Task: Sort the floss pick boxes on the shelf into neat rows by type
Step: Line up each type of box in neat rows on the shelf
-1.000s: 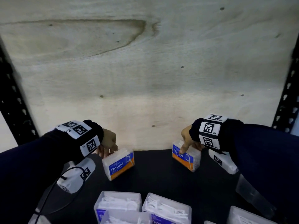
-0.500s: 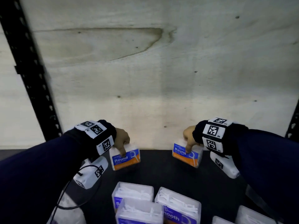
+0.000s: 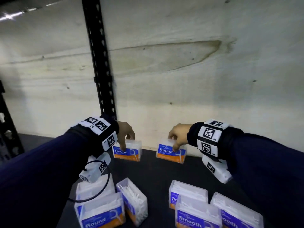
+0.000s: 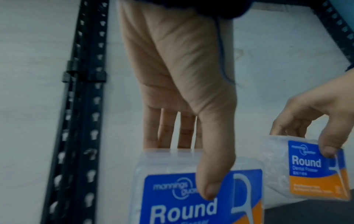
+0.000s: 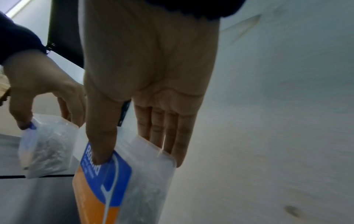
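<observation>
Left hand (image 3: 125,134): pinching the left Round box (image 3: 127,151), thumb on its front, fingers behind.
Right hand (image 3: 178,135): pinching the right Round box (image 3: 171,153) the same way.
Both boxes: sitting at 12 o'clock on the black shelf (image 3: 154,171), near the wall.
Other boxes (image 3: 197,214): waiting at 6 o'clock.

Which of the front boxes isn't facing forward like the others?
The box just right of the front-left Round box. It is turned, showing its narrow clear side, while its neighbours show their labels.
</observation>
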